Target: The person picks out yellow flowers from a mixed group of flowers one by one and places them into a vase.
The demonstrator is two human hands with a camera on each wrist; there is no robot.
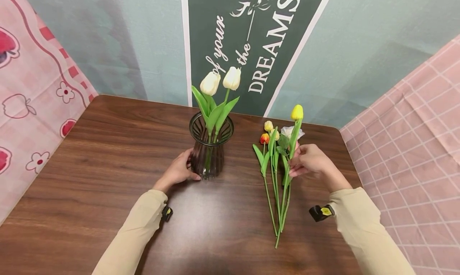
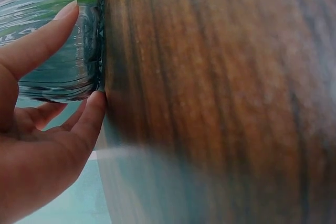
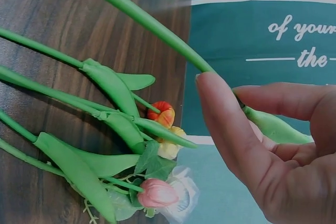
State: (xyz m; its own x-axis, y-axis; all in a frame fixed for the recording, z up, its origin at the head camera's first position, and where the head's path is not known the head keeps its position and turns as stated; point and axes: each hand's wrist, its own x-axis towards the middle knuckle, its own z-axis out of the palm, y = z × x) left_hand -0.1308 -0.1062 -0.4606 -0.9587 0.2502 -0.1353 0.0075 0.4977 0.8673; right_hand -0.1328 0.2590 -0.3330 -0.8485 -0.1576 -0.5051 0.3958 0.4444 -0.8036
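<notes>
A dark, ribbed glass vase (image 1: 217,163) stands upright on the table with two white tulips (image 1: 210,84) in it. My left hand (image 1: 177,170) holds the vase low down, thumb on one side and fingers on the other, as the left wrist view also shows. Between thumb and fingers, my right hand (image 1: 310,161) pinches the stem (image 3: 157,32) of a yellow tulip (image 1: 297,112), raised above the other flowers. Below it on the table lie an orange-red tulip (image 1: 264,138), pale yellow tulips (image 1: 268,126), a pink tulip (image 3: 157,192) and a whitish flower (image 3: 184,195).
The brown wooden table (image 1: 118,147) meets a blue-green cloth backdrop (image 1: 154,39) with a dark printed panel behind the vase. Pink patterned cloth (image 1: 32,91) hangs at the left, and pink checked cloth (image 1: 413,147) at the right.
</notes>
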